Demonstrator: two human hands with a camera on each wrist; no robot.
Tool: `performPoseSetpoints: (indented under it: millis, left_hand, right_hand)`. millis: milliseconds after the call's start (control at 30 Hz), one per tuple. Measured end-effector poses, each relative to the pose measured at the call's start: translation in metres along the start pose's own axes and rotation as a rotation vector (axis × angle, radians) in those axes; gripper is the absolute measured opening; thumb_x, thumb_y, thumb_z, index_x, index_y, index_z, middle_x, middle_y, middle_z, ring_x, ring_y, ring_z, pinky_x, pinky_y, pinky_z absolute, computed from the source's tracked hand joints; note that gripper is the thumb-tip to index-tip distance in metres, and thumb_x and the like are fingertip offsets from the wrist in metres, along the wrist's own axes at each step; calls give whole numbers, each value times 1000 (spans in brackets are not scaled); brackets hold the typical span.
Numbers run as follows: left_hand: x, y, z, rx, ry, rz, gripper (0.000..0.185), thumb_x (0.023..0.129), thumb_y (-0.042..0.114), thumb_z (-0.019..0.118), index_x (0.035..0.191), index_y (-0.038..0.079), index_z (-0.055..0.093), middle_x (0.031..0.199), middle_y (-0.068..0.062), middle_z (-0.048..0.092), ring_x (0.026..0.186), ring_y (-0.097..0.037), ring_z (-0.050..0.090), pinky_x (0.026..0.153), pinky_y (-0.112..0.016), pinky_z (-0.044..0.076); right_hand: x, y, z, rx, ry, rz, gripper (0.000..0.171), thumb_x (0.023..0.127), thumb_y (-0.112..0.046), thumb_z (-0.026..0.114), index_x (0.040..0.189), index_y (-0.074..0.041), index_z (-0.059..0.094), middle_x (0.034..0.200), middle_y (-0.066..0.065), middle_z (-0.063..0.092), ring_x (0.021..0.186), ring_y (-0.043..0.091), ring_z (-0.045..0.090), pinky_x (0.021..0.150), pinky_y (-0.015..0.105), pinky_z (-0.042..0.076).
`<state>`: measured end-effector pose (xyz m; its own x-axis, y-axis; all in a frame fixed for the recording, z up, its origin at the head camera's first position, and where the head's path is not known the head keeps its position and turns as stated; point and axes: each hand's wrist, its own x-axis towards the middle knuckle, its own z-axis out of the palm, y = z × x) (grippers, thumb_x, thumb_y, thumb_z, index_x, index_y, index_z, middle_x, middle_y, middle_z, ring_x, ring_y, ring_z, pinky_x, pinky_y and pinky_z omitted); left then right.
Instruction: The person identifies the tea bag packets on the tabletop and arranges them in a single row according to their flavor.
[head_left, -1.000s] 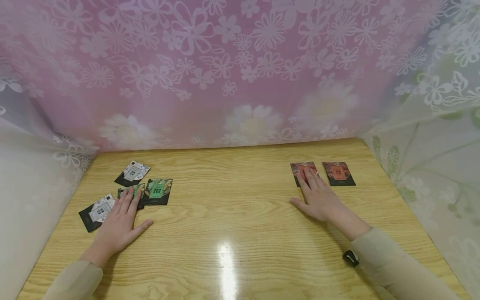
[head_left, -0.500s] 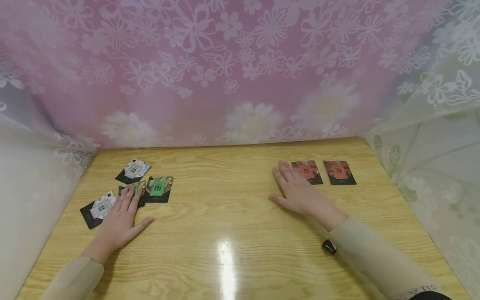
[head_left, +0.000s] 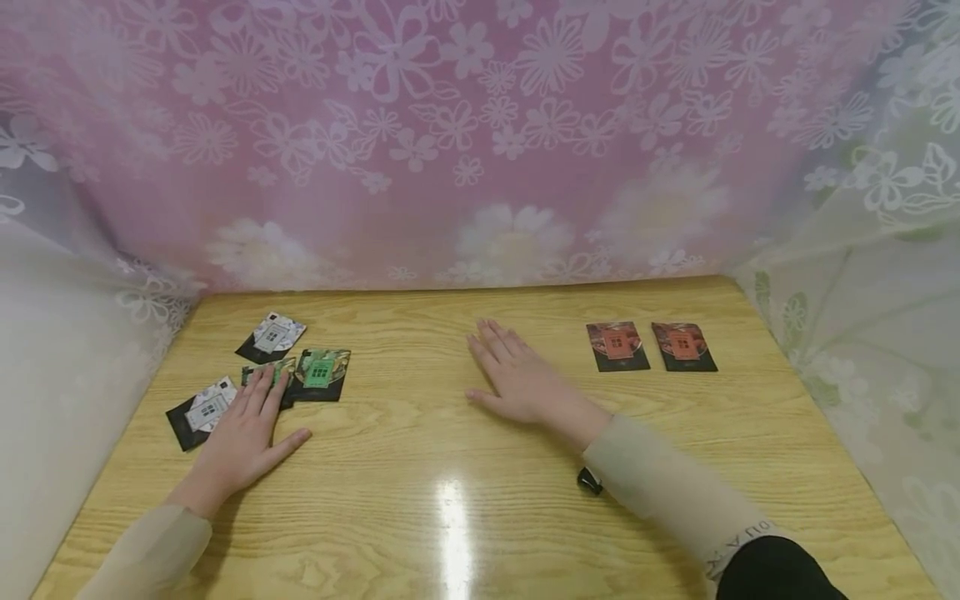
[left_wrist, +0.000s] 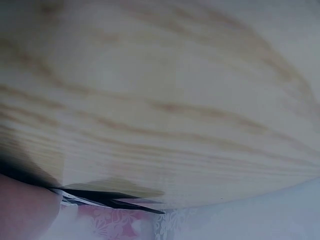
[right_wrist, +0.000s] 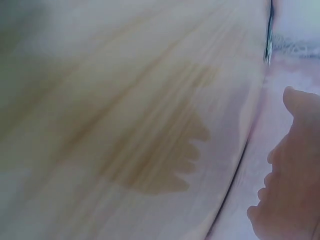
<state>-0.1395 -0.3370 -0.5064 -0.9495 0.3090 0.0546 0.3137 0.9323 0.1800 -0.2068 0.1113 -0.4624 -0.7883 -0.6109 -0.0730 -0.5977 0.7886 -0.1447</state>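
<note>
My left hand (head_left: 243,429) lies flat on the wooden table (head_left: 450,517) at the left, its straight fingertips resting on a green packet (head_left: 267,377). Beside it lie a second green packet (head_left: 322,373) and two white packets (head_left: 272,337) (head_left: 202,411). My right hand (head_left: 517,377) hovers flat and open over the middle of the table, holding nothing. Two red packets (head_left: 617,345) (head_left: 683,345) lie side by side at the far right, apart from that hand. The right wrist view shows straight fingers (right_wrist: 287,185) above bare wood; the left wrist view shows wood and dark packet edges (left_wrist: 110,199).
A pink flowered curtain (head_left: 480,142) closes off the back of the table, and white lace curtains (head_left: 870,275) hang on both sides. A glare spot (head_left: 450,500) shines on the wood near the front. A small black device (head_left: 590,481) sits under my right wrist.
My right hand has lifted off the left red packet and moved left to the table's middle. The left hand has stayed on the green packet.
</note>
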Motion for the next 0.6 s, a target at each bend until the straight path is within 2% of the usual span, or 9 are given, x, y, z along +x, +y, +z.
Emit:
performPoseSetpoints:
  millis: [367, 600]
  left_hand:
    - [-1, 1, -1, 18, -16, -12, 103, 102, 62, 59, 170, 0, 11, 175, -32, 11, 163, -51, 12, 132, -66, 16]
    - [1, 1, 1, 24, 8, 3, 103, 102, 60, 60, 170, 0, 12, 174, -33, 14, 162, -51, 15, 133, -64, 15]
  right_hand:
    - [46, -51, 1, -37, -23, -100, 90, 109, -64, 41, 173, -10, 7, 180, 17, -3, 168, 33, 0, 138, 47, 8]
    - [72, -78, 0, -95, -28, -156, 89, 109, -66, 38, 173, -12, 6, 181, 14, -2, 169, 31, 3, 138, 46, 9]
